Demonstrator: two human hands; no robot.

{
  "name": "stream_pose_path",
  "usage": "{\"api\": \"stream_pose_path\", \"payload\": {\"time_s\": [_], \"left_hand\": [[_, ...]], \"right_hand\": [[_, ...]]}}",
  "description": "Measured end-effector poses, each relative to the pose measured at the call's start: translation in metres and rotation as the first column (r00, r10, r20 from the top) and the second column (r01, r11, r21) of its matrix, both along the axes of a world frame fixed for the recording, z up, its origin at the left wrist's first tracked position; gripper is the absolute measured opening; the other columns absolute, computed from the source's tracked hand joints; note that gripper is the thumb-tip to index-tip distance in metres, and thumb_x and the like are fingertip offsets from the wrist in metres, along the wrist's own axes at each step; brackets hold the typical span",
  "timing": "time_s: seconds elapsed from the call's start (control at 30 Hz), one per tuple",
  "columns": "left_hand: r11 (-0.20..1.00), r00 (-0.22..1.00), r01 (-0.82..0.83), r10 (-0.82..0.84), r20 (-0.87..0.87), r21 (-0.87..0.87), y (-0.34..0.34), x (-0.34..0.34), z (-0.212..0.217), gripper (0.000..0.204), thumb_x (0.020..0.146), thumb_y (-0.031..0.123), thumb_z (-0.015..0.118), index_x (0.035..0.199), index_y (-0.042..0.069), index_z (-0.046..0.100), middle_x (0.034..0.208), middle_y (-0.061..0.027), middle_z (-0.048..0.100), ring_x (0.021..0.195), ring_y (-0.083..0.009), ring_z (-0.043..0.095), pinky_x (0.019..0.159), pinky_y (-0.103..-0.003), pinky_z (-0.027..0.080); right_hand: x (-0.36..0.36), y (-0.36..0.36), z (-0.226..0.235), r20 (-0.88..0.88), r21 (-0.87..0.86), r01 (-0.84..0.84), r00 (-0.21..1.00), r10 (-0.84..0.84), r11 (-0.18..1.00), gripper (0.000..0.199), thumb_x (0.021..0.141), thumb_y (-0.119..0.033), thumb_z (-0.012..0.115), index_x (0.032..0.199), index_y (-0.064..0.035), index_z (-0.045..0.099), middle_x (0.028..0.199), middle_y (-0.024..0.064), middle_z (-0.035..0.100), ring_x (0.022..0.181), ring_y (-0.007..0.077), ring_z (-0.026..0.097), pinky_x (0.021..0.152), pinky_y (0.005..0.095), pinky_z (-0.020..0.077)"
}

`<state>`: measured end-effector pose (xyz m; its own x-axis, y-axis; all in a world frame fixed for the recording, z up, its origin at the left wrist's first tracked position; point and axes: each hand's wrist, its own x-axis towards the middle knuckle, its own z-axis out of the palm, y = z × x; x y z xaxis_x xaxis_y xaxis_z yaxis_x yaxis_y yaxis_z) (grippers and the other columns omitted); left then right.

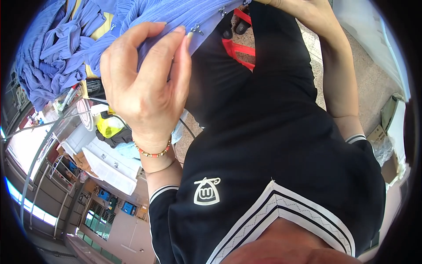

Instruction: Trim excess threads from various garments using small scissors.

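Observation:
A blue, finely ribbed cloth [176, 15] stretches across the top of the head view, with small dark pieces spaced along its edge. My left hand [145, 75], a beaded bracelet at its wrist, is closed at that edge, thumb and fingertips pinching the cloth beside one dark piece. My right hand [274, 2] is at the top border near the cloth's far right end. Most of its fingers are cut off by the frame, so its grip cannot be made out. More of the blue cloth lies bunched in folds at the upper left.
Yellow material [102, 26] shows under the bunched cloth. Below my left hand are a yellow bag [110, 126], cables and a white box [110, 165]. A red frame [239, 49] stands on the speckled floor beyond my legs. Clear plastic [383, 149] lies at the right.

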<state>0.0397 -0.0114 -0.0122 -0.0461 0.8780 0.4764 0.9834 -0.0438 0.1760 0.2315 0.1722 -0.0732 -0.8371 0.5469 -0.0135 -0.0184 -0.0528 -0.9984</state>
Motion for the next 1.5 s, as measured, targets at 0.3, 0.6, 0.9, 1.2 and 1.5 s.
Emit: {"api": "stream_pose_path", "payload": {"time_s": [0.3,0.6,0.9,1.2,1.5], "left_hand": [[0.998,0.987,-0.043,0.037,0.158,0.038,-0.018,-0.006,0.007,0.013,0.079,-0.004,0.076,0.09,-0.001,0.073,0.09,-0.0112,0.067,0.086,-0.0223,0.067,0.078,-0.032,0.055],[1.0,0.984,0.0,-0.005,0.179,0.026,-0.015,-0.001,0.005,0.02,0.074,-0.003,0.079,0.093,0.001,0.073,0.091,-0.0102,0.065,0.087,-0.0233,0.065,0.081,-0.035,0.057],[0.994,0.996,0.089,-0.091,0.025,0.055,-0.013,-0.005,-0.001,0.02,0.071,-0.002,0.08,0.089,0.002,0.072,0.09,-0.0094,0.067,0.087,-0.0266,0.069,0.078,-0.033,0.055],[0.996,0.996,0.055,-0.06,0.059,0.075,-0.018,-0.007,-0.008,0.015,0.08,-0.002,0.075,0.092,0.001,0.067,0.092,-0.0109,0.067,0.089,-0.028,0.067,0.078,-0.034,0.054],[0.969,0.767,-0.07,-0.1,0.634,0.238,-0.021,-0.004,-0.015,0.007,0.096,-0.001,0.057,0.102,-0.006,0.056,0.104,-0.0168,0.06,0.097,-0.0241,0.066,0.093,-0.034,0.052]], "right_hand": [[-0.019,-0.028,0.021,0.01,0.328,-0.068,0.998,0.068,0.942,0.028,0.083,-0.005,0.077,0.104,-0.0039,0.059,0.073,-0.0039,0.046,0.067,0.0052,0.043,0.061,0.0215,0.0366],[-0.036,-0.041,-0.017,-0.492,0.406,0.043,0.852,0.178,0.913,0.037,0.086,-0.012,0.076,0.119,-0.002,0.061,0.091,0.0018,0.062,0.077,0.0066,0.053,0.067,0.0211,0.0438],[-0.038,-0.047,-0.019,-0.473,0.512,0.107,0.863,0.176,0.852,0.038,0.086,-0.009,0.076,0.121,-0.0032,0.063,0.093,0.0035,0.06,0.074,0.0095,0.054,0.065,0.0229,0.0438],[-0.024,-0.057,0.006,-0.162,0.268,-0.057,0.981,0.103,0.962,0.038,0.085,-0.009,0.076,0.121,-0.0038,0.065,0.085,0.0026,0.056,0.07,0.0093,0.052,0.062,0.0234,0.042],[-0.021,-0.057,0.012,-0.116,0.174,-0.053,0.991,0.074,0.983,0.036,0.086,-0.009,0.076,0.121,-0.0041,0.066,0.085,0.0002,0.055,0.07,0.0061,0.05,0.061,0.0211,0.0405]]}}
